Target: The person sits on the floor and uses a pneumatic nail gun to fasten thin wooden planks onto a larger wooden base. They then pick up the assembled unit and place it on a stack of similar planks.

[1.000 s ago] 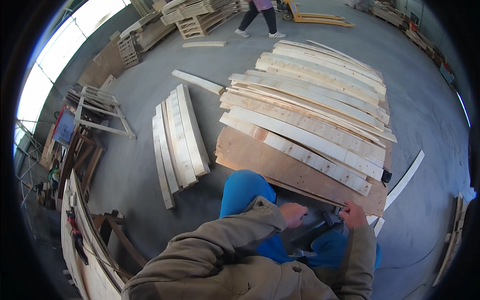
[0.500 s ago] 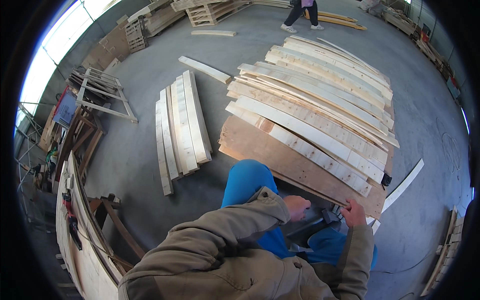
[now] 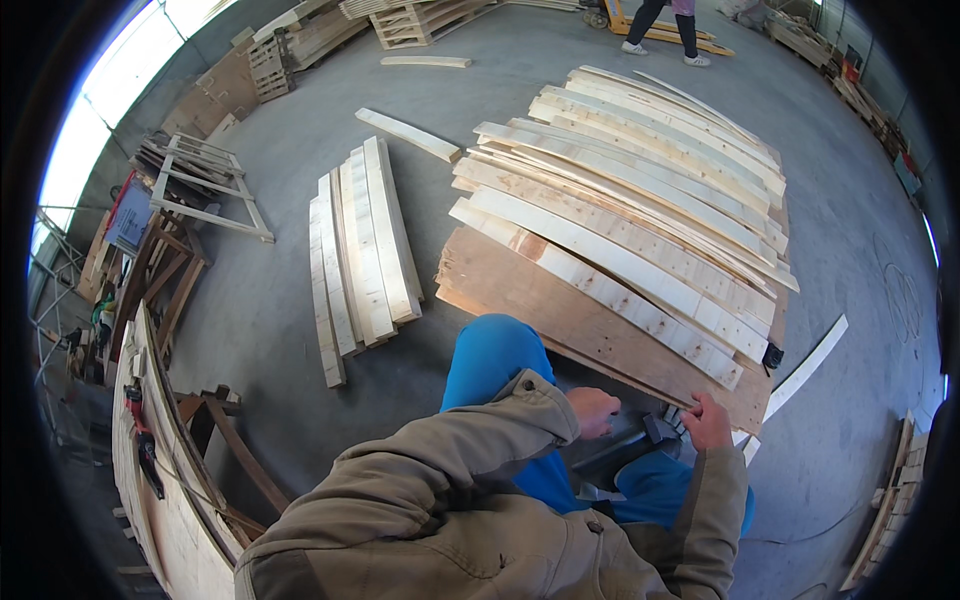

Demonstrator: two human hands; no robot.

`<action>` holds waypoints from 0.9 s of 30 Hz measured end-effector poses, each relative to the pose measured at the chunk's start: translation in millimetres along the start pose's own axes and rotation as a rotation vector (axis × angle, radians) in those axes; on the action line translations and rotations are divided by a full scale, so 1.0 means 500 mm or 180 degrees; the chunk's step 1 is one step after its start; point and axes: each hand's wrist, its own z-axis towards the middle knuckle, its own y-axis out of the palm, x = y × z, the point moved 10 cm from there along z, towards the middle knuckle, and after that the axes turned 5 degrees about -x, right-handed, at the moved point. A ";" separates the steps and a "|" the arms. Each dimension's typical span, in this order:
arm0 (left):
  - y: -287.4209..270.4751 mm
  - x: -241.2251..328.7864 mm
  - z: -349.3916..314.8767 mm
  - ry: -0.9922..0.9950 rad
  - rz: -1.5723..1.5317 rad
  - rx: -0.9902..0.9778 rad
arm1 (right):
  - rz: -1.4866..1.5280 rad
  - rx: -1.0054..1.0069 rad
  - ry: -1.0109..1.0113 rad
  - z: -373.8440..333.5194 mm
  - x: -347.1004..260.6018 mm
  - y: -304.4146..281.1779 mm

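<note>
My left hand [image 3: 594, 412] is in front of the plywood panel's near edge, beside my raised knee, its fingers curled in. Whatever they may hold is hidden. At the near right corner of the plywood panel [image 3: 500, 278], my right hand [image 3: 707, 424] has thumb and fingers drawn together against the edge; nothing nameable shows between them. Below and between the hands sits a dark grey tool with a blocky head [image 3: 659, 430], partly hidden by the panel and my legs. Several pale wooden boards [image 3: 620, 235] lie side by side across the panel.
A small black object [image 3: 772, 357] sits at the panel's right edge. More planks [image 3: 365, 250] lie on the floor to the left. A red and black power tool [image 3: 143, 440] rests on a wooden sheet at far left. Beyond, a person [image 3: 665, 30] walks by a yellow pallet truck [image 3: 630, 33].
The person in the background has stepped to the right. My right fingers have shifted slightly at the panel's edge. My left hand has hardly moved.
</note>
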 end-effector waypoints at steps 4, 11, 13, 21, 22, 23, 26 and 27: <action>0.000 0.001 -0.002 -0.0030 0.0018 -0.0038 | -0.0032 0.0028 -0.0049 -0.001 -0.004 -0.002; 0.006 0.002 -0.002 0.0003 0.0104 -0.0132 | 0.0003 0.0019 -0.0038 0.001 0.000 0.000; 0.007 0.001 -0.003 -0.0010 0.0090 -0.0138 | -0.0058 0.0023 -0.0064 0.002 -0.002 -0.001; 0.011 0.001 -0.001 -0.0028 0.0127 -0.0189 | -0.0005 0.0018 -0.0001 0.000 -0.006 -0.001; 0.012 0.000 -0.001 -0.0034 0.0128 -0.0193 | 0.0001 0.0016 0.0012 0.000 -0.006 -0.002; 0.012 0.001 -0.001 -0.0025 0.0120 -0.0187 | 0.0007 0.0013 0.0025 0.000 -0.006 -0.002; 0.012 0.001 -0.002 -0.0008 0.0116 -0.0173 | 0.0015 0.0018 0.0031 -0.001 -0.009 -0.004; 0.012 0.002 -0.003 -0.0007 0.0128 -0.0170 | -0.0004 0.0014 0.0012 -0.001 -0.012 -0.004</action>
